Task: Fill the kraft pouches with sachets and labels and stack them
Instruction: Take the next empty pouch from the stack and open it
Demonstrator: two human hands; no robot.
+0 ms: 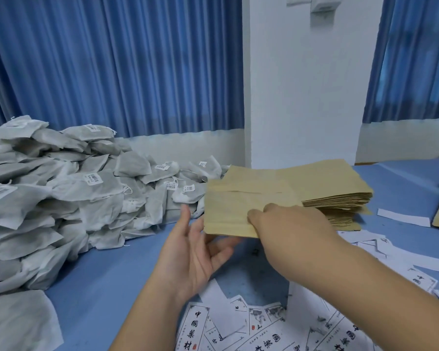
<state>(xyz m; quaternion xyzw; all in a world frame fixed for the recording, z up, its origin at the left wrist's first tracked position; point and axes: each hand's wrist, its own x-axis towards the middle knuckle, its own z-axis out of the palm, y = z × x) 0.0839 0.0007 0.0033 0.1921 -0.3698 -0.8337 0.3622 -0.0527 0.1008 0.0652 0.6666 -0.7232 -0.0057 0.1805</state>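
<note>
The right hand pinches a flat brown kraft paper pouch at its near right part, fingers curled over the top face. It holds the pouch just above the blue table top, at the near left side of the tall stack of brown kraft pouches in the middle of the scene. Whether one pouch or several sit in the grip I cannot tell. The left hand is apart from the right, palm up with fingers straight, its fingertips under the pouch's near left edge, gripping nothing. To the far left lies the heap of grey-white fabric sachets with small white tags; near and right lie scattered white printed paper labels.

The pouch looks light and thin, stiff enough to stay flat from one corner yet easy to crease. Its smooth paper faces probably slide, so neighbouring pouches could come along. A hold at opposite edges seems best for opening the mouth; which edge is the mouth I cannot tell
</note>
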